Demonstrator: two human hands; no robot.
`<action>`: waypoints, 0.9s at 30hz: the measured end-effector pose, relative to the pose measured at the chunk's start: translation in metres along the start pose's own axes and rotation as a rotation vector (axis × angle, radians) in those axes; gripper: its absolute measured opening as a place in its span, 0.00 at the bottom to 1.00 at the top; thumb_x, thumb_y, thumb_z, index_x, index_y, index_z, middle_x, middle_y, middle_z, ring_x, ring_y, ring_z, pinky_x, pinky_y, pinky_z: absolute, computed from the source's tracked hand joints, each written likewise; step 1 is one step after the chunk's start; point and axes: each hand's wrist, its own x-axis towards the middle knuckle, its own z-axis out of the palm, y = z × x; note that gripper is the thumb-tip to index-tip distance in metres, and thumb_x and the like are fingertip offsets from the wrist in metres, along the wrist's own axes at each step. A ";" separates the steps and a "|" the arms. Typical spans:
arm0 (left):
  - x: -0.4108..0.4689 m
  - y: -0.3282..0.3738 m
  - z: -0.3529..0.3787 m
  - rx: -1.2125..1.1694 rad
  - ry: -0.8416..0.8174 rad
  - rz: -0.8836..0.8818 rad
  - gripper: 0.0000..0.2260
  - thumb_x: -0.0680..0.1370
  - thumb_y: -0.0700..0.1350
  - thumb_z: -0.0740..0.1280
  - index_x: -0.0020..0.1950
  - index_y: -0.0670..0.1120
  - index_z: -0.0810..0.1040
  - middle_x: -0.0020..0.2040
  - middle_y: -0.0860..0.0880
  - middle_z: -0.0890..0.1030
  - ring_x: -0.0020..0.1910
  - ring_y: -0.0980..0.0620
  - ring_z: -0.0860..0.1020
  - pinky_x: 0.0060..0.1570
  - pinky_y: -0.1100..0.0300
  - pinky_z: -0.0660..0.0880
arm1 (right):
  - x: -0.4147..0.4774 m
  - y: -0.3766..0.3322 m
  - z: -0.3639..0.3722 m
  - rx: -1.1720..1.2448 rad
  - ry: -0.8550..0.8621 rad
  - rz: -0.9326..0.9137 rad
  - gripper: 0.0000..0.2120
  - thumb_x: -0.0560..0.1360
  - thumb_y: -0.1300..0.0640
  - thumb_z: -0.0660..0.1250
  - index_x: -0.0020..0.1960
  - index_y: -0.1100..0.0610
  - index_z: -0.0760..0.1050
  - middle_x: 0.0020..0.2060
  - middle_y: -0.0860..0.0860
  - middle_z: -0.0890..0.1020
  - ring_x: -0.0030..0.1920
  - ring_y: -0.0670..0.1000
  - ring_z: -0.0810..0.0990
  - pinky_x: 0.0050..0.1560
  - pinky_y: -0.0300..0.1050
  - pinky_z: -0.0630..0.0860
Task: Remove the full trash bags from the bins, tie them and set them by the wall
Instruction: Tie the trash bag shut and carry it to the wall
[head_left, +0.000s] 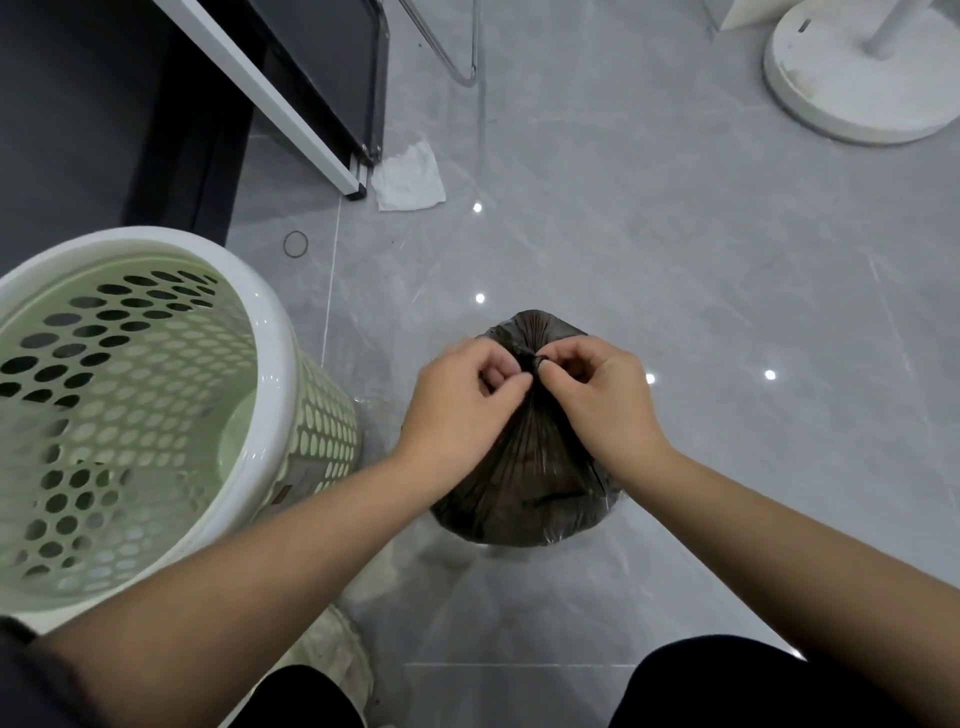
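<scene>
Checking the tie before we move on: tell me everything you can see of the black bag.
The bag is thin, dark, slightly see-through plastic, full and rounded. It stands upright on the grey tile floor, right of the bin and apart from it. Its mouth is gathered into a tight neck, pleats fanning down the sides. The left hand and right hand pinch that neck from either side. Whether a knot is finished is hidden by the fingers.

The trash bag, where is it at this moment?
In the head view, the bag stands on the floor at centre, just right of the perforated bin. The left hand and right hand pinch its gathered neck.
</scene>
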 end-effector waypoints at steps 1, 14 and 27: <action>-0.002 -0.002 0.004 0.049 -0.032 0.036 0.03 0.71 0.46 0.72 0.42 0.49 0.79 0.38 0.54 0.78 0.32 0.60 0.73 0.38 0.67 0.72 | 0.000 -0.001 0.001 -0.016 0.006 0.004 0.06 0.72 0.61 0.68 0.41 0.50 0.79 0.41 0.47 0.82 0.44 0.46 0.80 0.49 0.41 0.77; 0.014 -0.002 0.008 0.030 -0.099 0.080 0.04 0.73 0.40 0.68 0.40 0.48 0.81 0.35 0.57 0.77 0.30 0.61 0.75 0.35 0.69 0.71 | 0.002 -0.009 -0.015 0.282 -0.302 0.329 0.09 0.76 0.62 0.66 0.38 0.54 0.78 0.36 0.50 0.80 0.37 0.46 0.77 0.43 0.38 0.74; 0.014 -0.007 0.011 0.063 -0.088 0.108 0.03 0.74 0.44 0.69 0.47 0.49 0.82 0.37 0.58 0.79 0.31 0.61 0.77 0.39 0.73 0.72 | 0.007 0.000 -0.010 0.427 -0.208 0.445 0.06 0.76 0.59 0.67 0.44 0.58 0.82 0.41 0.52 0.85 0.45 0.49 0.84 0.43 0.39 0.77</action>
